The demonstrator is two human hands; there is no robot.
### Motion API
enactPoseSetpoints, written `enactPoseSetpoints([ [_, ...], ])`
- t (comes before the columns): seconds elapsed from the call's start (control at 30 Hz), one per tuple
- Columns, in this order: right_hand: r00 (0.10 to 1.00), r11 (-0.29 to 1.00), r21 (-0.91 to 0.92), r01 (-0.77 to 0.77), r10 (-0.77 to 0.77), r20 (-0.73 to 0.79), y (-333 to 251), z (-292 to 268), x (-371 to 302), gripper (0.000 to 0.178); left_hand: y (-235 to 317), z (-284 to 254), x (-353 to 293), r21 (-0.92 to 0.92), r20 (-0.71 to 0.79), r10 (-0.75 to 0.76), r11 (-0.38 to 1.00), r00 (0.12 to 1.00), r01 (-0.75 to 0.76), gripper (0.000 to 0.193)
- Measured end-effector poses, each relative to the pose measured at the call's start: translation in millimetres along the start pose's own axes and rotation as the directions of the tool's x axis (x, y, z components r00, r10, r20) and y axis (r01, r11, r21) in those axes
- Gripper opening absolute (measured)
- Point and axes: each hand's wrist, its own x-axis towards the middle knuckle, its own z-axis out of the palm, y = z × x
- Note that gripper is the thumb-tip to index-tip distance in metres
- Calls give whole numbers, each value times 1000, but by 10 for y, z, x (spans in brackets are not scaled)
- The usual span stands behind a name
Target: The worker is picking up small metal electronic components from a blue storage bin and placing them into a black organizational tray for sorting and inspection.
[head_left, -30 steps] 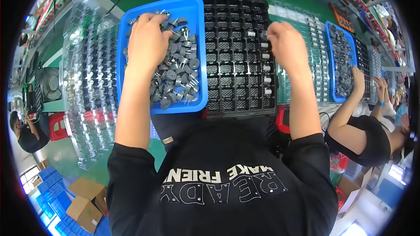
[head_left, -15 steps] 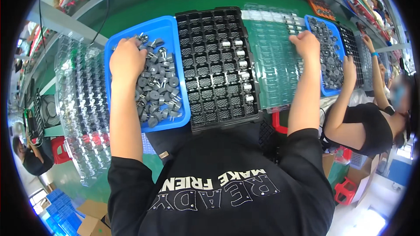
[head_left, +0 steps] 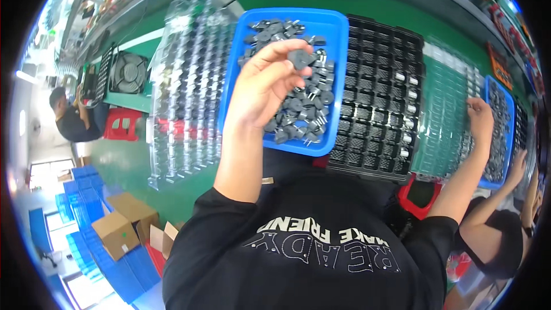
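Over the blue tray, my left hand pinches a dark grey round component between thumb and fingers. Beneath it, the tray holds a loose heap of similar grey components, several with metal legs showing. My right hand is over the right edge of the clear plastic tray, its fingers curled together near small parts set in the pockets there; whether it holds one is too small to see. Between the hands lies a black pocketed tray, with shiny silver cylindrical pieces in pockets toward its right side.
Left of the blue tray are clear moulded plastic trays. A second blue tray of grey parts stands at the right, beside a co-worker. A red stool, a fan and cardboard boxes are at the left.
My view has turned left, so the trays appear farther right. My left hand has come up from the heap and now shows a grey component in its fingers. The right hand stays by the clear tray.
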Motion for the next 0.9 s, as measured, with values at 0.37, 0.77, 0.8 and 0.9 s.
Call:
enactPoseSetpoints([
  [0.37,977,601,770,211,-142,-157,-2516,167,-922,20,-155,445,-268,362,41,208,908,977,-208,43],
  [0.77,945,378,870,316,-207,-253,-3523,456,-1513,27,-369,716,-412,225,90,266,933,960,-280,39],
  [0.8,945,380,869,316,-205,-254,-3498,472,-1508,27,-378,721,-430,224,52,211,950,976,-218,40],
  [0.9,878,490,745,453,-389,-278,-3424,490,-1496,32,-346,740,-482,247,44,132,959,990,-139,35],
])
